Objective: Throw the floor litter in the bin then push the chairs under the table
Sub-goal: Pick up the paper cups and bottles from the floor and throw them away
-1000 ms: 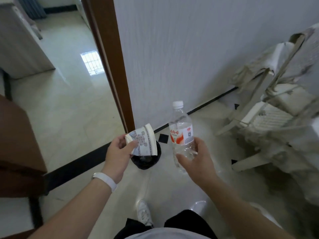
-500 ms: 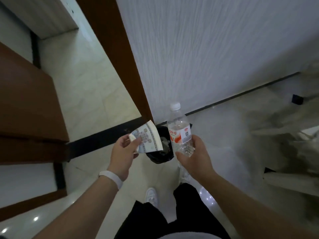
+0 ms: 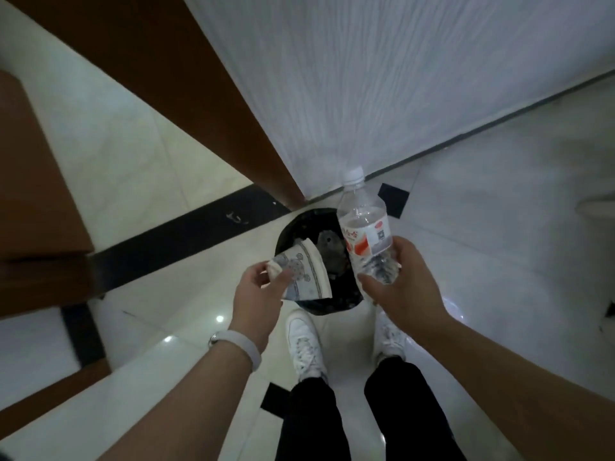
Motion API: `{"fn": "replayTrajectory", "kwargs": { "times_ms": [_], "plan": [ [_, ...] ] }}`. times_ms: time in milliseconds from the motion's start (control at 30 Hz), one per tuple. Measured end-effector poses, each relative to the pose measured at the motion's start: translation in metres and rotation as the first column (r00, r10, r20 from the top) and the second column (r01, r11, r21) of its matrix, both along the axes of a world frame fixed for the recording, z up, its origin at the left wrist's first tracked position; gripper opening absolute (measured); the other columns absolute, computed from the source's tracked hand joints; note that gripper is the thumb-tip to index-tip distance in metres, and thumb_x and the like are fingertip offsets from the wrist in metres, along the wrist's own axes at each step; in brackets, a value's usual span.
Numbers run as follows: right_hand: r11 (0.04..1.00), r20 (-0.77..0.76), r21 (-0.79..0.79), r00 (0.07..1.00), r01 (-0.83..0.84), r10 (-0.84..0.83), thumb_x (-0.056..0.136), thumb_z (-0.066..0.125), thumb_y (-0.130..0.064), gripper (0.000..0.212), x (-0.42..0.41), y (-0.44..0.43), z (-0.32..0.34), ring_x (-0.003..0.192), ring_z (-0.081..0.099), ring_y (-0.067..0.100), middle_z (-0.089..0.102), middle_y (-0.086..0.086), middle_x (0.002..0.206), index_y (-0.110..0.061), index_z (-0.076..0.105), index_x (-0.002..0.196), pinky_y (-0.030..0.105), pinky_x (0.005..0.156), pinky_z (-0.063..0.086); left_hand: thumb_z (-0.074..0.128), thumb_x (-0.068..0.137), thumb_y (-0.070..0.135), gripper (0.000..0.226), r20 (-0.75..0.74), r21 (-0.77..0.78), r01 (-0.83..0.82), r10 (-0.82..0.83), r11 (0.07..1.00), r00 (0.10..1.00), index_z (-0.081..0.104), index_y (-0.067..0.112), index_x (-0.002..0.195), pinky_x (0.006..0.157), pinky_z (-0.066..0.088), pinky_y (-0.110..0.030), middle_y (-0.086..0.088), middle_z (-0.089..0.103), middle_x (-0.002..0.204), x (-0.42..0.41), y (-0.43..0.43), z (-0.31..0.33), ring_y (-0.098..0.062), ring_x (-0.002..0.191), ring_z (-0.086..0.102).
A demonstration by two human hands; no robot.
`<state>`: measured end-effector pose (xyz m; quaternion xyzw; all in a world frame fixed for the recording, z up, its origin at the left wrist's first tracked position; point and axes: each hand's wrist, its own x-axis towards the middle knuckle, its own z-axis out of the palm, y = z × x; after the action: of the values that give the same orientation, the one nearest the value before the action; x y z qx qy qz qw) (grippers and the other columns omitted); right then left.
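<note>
From the head view, the left hand (image 3: 256, 294) pinched a flattened, patterned paper cup (image 3: 306, 274) between thumb and fingers, its grip closed on the cup's near end, and the cup hung over the near left part of the black bin (image 3: 289, 231). The right hand (image 3: 399, 284) had its grip wrapped round the lower half of a clear plastic bottle (image 3: 366, 234) with a white cap and a red-and-white label; the bottle stood nearly upright, above the bin's right side. The bin sat on the pale tiled floor (image 3: 499, 211) just in front of two white shoes (image 3: 304, 344), near the foot of a brown door frame (image 3: 186, 78) and a white wall (image 3: 382, 78). A white wristband (image 3: 239, 344) circled the left wrist
</note>
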<state>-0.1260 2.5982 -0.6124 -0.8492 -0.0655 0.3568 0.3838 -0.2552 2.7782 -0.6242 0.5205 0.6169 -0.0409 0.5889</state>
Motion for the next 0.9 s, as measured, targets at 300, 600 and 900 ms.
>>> {"fn": "replayTrajectory", "kwargs": {
  "times_ms": [300, 600, 900],
  "plan": [
    [0.999, 0.013, -0.030, 0.999, -0.038, 0.038, 0.077, 0.079, -0.038, 0.057, -0.018, 0.017, -0.166, 0.089, 0.054, -0.012, 0.055, -0.024, 0.103, -0.044, 0.035, 0.113, 0.001, 0.061, 0.038, 0.075, 0.085, 0.030, 0.028, -0.085, 0.037, 0.092, -0.089, 0.995, 0.992, 0.053, 0.030, 0.102, 0.078, 0.059, -0.037, 0.006, 0.065, 0.101, -0.015, -0.008, -0.164, -0.014, 0.091, 0.067],
    [0.972, 0.122, -0.195, 0.980, -0.132, 0.157, 0.084, 0.065, -0.042, 0.063, -0.010, 0.013, -0.208, 0.111, 0.056, 0.017, 0.054, -0.001, 0.130, -0.020, 0.041, 0.139, 0.030, 0.088, 0.046, 0.065, 0.092, 0.027, 0.034, -0.090, 0.074, 0.292, -0.286, 0.953, 0.954, 0.052, 0.023, 0.124, 0.078, 0.043, -0.011, 0.008, 0.060, 0.114, -0.011, -0.029, -0.180, -0.008, 0.102, 0.058],
    [0.844, 0.259, -0.348, 0.823, -0.408, 0.505, 0.092, 0.056, -0.042, 0.049, 0.018, -0.005, -0.105, 0.117, 0.048, 0.029, 0.052, 0.005, 0.131, -0.015, 0.050, 0.132, 0.040, 0.088, 0.046, 0.059, 0.093, 0.034, 0.047, -0.232, 0.351, 0.803, -0.786, 0.481, 0.573, 0.051, 0.021, 0.137, 0.104, 0.037, -0.031, 0.001, 0.053, 0.138, 0.022, -0.002, -0.086, -0.021, 0.126, 0.047]
  ]
}}
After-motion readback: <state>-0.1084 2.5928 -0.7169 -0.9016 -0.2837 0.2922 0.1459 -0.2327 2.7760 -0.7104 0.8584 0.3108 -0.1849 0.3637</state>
